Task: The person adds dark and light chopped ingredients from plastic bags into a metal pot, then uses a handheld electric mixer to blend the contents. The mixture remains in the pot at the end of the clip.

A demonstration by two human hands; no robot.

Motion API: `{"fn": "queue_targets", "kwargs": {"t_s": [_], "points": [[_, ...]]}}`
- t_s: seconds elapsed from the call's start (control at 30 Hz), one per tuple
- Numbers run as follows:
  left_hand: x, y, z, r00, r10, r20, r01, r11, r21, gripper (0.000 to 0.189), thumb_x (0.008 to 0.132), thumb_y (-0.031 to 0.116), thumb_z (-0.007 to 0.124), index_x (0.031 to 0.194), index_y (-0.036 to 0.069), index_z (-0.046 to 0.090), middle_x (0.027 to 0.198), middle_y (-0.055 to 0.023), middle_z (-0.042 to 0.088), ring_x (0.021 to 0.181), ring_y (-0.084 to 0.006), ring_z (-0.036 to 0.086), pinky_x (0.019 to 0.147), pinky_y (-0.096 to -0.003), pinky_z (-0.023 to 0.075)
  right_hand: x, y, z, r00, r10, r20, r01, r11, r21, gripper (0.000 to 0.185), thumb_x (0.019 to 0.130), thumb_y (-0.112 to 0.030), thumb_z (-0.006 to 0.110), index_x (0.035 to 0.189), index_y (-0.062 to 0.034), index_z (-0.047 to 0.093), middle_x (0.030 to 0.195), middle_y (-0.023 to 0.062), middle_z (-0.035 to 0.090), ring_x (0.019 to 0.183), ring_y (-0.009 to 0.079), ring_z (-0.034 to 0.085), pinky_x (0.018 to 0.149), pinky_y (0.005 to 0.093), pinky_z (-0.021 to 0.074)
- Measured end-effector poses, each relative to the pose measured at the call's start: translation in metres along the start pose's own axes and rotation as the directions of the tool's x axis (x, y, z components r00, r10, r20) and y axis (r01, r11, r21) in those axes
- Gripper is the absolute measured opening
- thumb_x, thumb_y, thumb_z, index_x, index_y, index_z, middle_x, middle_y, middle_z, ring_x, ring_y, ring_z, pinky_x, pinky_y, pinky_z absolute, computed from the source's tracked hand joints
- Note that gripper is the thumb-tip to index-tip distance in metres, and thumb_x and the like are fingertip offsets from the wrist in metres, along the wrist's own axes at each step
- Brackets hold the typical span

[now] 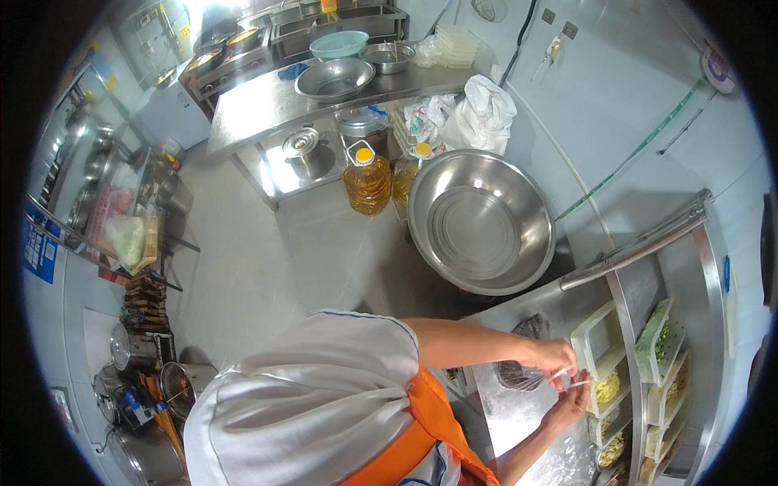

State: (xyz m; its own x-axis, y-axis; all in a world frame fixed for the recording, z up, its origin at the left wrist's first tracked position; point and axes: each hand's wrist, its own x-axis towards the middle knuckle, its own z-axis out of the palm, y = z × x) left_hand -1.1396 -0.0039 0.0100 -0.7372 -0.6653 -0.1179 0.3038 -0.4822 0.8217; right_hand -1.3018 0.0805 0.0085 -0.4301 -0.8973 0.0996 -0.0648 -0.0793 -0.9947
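Observation:
My left hand [552, 359] pinches the gathered top of a thin plastic bag [521, 372] whose contents look dark. Close beside it, my right hand [566, 402] grips a white strip that looks like a twisted end of the same bag. The bag rests on a stainless steel counter [495, 419]; what is in it I cannot tell. Just beyond the fingers stand a clear plastic container [598, 340] and one with yellow shredded food [608, 387]. Some crumpled clear plastic film [562, 455] lies near my right forearm.
Behind a metal rail [621, 291] stand more food tubs, one with chopped greens [662, 340]. A large steel basin [480, 225] sits left of the counter. Two oil jugs [367, 185] stand by a steel table [243, 115]. Pots [146, 455] line the opposite wall.

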Motion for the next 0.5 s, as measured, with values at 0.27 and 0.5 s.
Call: {"fn": "queue_targets", "kwargs": {"t_s": [0.27, 0.5], "points": [[0.008, -0.021, 0.007, 0.996, 0.04, 0.084, -0.044, 0.998, 0.048, 0.023, 0.076, -0.002, 0.068, 0.094, -0.003, 0.054, 0.082, -0.012, 0.061, 0.067, -0.0243, 0.069, 0.057, -0.0359, 0.0588, 0.001, 0.008, 0.024, 0.993, -0.019, 0.12, 0.019, 1.0, -0.003, 0.047, 0.083, 0.006, 0.058, 0.13, 0.0023, 0.053, 0.121, 0.0104, 0.059, 0.103, 0.019, 0.059, 0.089, 0.0289, 0.0482], [0.025, -0.036, 0.002, 0.98, 0.185, -0.07, -0.153, 0.934, 0.322, 0.021, 0.059, 0.007, 0.08, 0.066, 0.002, 0.061, 0.068, -0.0064, 0.065, 0.061, -0.0124, 0.061, 0.048, -0.0281, 0.0456, 0.002, 0.031, 0.019, 0.99, 0.132, 0.043, -0.138, 0.972, 0.189, 0.044, 0.085, -0.006, 0.063, 0.127, 0.0002, 0.055, 0.117, 0.011, 0.06, 0.106, 0.0209, 0.059, 0.093, 0.0317, 0.0463]]}}
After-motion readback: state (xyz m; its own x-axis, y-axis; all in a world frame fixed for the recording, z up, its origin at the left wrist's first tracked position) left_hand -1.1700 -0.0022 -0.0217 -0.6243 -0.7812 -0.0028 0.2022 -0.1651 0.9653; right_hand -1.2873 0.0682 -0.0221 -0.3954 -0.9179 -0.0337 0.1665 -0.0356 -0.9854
